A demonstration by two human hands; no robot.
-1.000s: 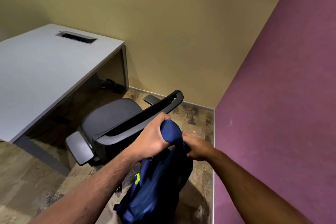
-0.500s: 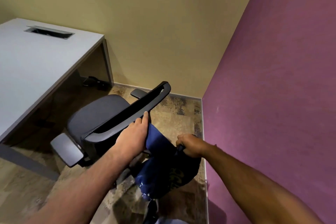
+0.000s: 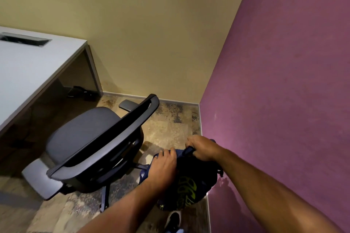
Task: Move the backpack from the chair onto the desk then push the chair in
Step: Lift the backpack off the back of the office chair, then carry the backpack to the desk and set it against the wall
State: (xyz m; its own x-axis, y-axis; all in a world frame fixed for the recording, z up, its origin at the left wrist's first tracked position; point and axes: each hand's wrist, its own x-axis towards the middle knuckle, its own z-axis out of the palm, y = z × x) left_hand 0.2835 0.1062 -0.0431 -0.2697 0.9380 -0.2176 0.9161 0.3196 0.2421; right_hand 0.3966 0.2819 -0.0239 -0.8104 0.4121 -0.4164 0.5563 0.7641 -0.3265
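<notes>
A dark blue backpack (image 3: 186, 189) with a yellow-green logo hangs low at the lower middle, behind the chair and close to the purple wall. My left hand (image 3: 162, 166) grips its top fabric. My right hand (image 3: 203, 147) is closed on its top handle. The black office chair (image 3: 83, 134) stands left of the bag with its seat bare, its backrest towards me. It is pulled out from the white desk (image 3: 32, 66) at the left.
A purple wall (image 3: 284, 100) runs close along the right; a tan wall closes the far side. The desk has a cable slot (image 3: 24, 38) near its back. Cables (image 3: 81, 92) lie on the floor under it. My shoe (image 3: 173, 220) shows below the bag.
My left hand has left the chair's backrest and come down onto the backpack's top. The bag has shifted right, away from the chair, toward the purple wall.
</notes>
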